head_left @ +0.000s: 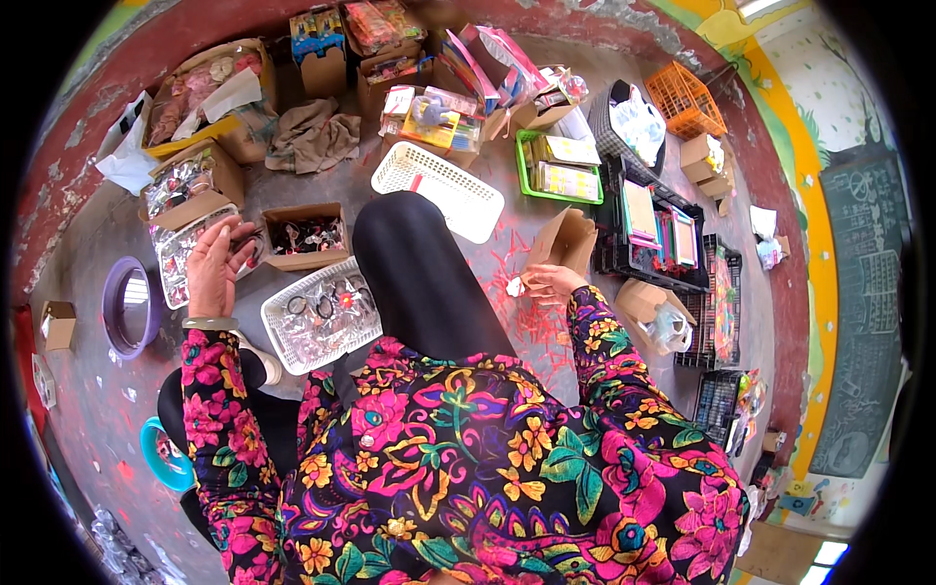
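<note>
My left hand (216,261) is raised at the left with its fingers drawn together. Between them hangs a dark hair tie (250,244) with a red bit on it. Close by lies a white basket (363,341) of bagged hair accessories with dark loops on top. Beyond it sits a small cardboard box (304,261) of dark and red trinkets. My right hand (556,283) is closed beside the near end of an open cardboard box (565,239). At its fingertips shows a small white piece (515,287), too small to make out; part of the grip is hidden.
An elongated white basket (439,166) stands ahead of my knee. Black crates (651,278), a green basket (526,146) and an orange crate (685,97) line the right. A purple basin (132,307) lies left, and red strands (541,341) litter the floor.
</note>
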Action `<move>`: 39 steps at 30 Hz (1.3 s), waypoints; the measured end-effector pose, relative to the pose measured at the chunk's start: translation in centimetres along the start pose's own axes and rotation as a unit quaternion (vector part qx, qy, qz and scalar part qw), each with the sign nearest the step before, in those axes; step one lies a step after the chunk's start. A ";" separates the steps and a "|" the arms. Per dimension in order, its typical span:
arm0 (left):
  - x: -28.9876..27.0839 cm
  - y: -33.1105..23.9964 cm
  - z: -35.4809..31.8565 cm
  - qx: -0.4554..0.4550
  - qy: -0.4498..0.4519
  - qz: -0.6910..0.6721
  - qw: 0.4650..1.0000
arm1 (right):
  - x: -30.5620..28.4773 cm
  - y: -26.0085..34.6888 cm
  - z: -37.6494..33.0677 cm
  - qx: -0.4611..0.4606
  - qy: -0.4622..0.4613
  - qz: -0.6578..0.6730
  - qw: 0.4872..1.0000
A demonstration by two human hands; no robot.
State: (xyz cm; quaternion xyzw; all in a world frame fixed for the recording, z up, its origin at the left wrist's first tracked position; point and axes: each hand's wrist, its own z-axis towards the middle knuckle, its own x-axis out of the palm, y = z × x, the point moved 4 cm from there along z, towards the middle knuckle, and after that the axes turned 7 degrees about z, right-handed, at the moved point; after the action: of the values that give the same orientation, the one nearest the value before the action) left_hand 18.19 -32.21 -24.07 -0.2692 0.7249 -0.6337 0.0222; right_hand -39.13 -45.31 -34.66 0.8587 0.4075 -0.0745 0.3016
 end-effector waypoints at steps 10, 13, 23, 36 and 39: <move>-0.1 -0.3 -0.2 0.012 -0.005 0.007 1.000 | -0.7 -3.2 3.7 -0.018 -0.039 0.264 0.964; 1.5 1.0 0.8 -0.004 0.021 -0.001 1.000 | -2.3 -9.9 6.7 0.034 0.016 -0.189 0.981; 1.2 1.1 0.6 -0.021 0.015 0.007 1.000 | -3.0 -10.4 6.2 -0.050 -0.041 0.046 0.997; 2.5 -2.3 -2.2 0.040 0.051 -0.108 0.992 | 7.2 30.3 -8.5 -0.459 -0.041 0.196 0.866; 2.7 -3.5 -3.3 0.061 0.049 -0.130 0.988 | 14.7 37.2 -12.0 -0.484 0.131 0.103 0.859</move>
State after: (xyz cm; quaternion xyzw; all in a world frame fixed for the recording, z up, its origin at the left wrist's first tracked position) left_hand 15.92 -30.51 -19.35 -0.3277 0.6441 -0.6866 -0.0800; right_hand -3.21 -46.86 -13.48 0.6432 0.3376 0.2769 0.6290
